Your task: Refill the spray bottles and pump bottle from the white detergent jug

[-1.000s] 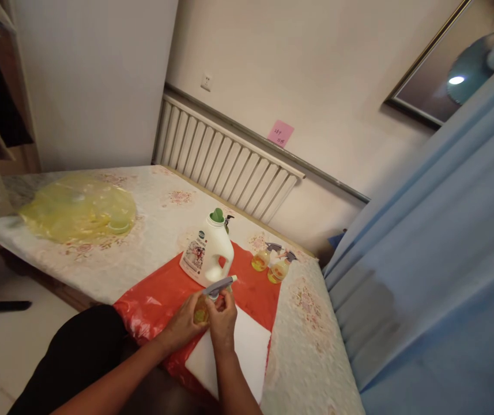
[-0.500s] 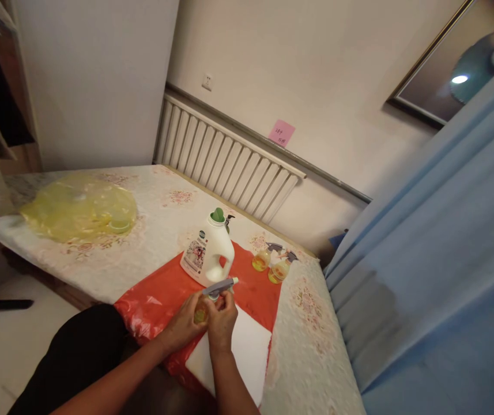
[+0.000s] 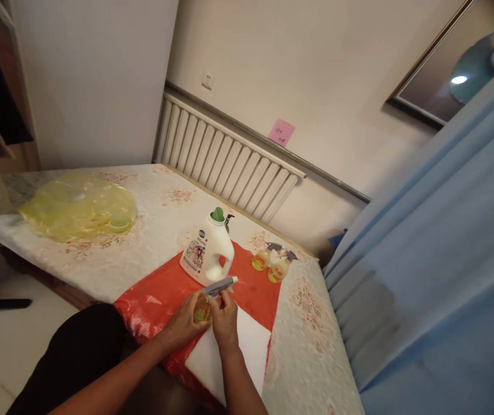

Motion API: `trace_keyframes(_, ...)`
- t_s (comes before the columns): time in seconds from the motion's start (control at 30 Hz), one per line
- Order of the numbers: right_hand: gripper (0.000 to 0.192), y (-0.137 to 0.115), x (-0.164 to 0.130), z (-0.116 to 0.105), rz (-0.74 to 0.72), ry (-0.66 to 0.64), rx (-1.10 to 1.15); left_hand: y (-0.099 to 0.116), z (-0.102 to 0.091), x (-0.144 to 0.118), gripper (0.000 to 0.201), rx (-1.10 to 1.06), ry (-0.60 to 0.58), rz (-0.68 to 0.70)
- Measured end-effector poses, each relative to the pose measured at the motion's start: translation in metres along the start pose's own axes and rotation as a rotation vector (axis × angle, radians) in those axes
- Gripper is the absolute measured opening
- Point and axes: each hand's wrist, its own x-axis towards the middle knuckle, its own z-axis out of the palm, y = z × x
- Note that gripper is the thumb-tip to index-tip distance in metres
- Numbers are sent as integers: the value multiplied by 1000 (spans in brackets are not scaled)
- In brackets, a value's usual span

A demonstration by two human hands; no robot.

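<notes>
A small clear spray bottle [image 3: 202,311] with yellow liquid and a grey trigger head stands between my hands. My left hand [image 3: 186,320] is closed around its body from the left. The fingers of my right hand [image 3: 226,320] pinch at the neck, just under the trigger head; part of the neck is hidden by them. Right behind the bottle is a large white jug [image 3: 218,239] with a handle, a flowery label and a green piece in its mouth. Beneath my hands lie a white flat pad [image 3: 249,346] and a red plastic sheet [image 3: 155,294].
Two more spray bottles with yellow liquid, one [image 3: 260,261] beside the other [image 3: 278,271], stand right of the jug. A dark pump top [image 3: 229,219] shows behind it. A yellow plastic bag [image 3: 74,204] lies far left on the flowered cover [image 3: 307,340]. A blue curtain [image 3: 423,230] hangs at right.
My right hand has shifted slightly right and turned at the neck of the spray bottle, showing more of its body. My left hand keeps its hold.
</notes>
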Motion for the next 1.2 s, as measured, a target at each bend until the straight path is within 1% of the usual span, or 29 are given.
trace_keyframes(0.07, 7, 2, 1, 6, 36, 45, 8, 0, 0, 0, 52, -1, -5, 2)
trace_keyframes(0.17, 13, 6, -1, 18, 86, 134, 16, 0, 0, 0, 53, -3, -13, 2)
trace_keyframes(0.23, 16, 7, -2, 22, 99, 167, 14, -2, 0, 0, 54, 2, -13, 1)
trace_keyframes(0.3, 17, 6, -4, 22, 87, 155, 9, -3, 0, 1, 55, 7, -12, 0)
trace_keyframes(0.4, 17, 3, -4, 12, 28, 80, 3, -5, 1, 1, 58, 10, -11, 4)
trace_keyframes(0.5, 7, 0, -3, 1, -34, 14, -7, -6, 1, 0, 59, 12, -3, 10)
trace_keyframes(0.57, 5, 0, -2, -1, -51, 3, -15, -6, 2, 0, 58, 15, 6, 10)
trace_keyframes(0.8, 3, 4, -3, 10, -33, 89, -27, -2, 1, 0, 58, 22, 5, 1)
trace_keyframes(0.97, 3, 6, -7, 14, -34, 136, -48, 2, 1, 0, 53, 29, 7, -8)
trace_keyframes(1.07, 3, 5, -8, 14, -33, 157, -63, 1, 2, 0, 50, 30, 6, -8)
trace_keyframes(1.2, 1, 4, -8, 17, -30, 163, -79, -3, 4, 2, 52, 28, -15, -5)
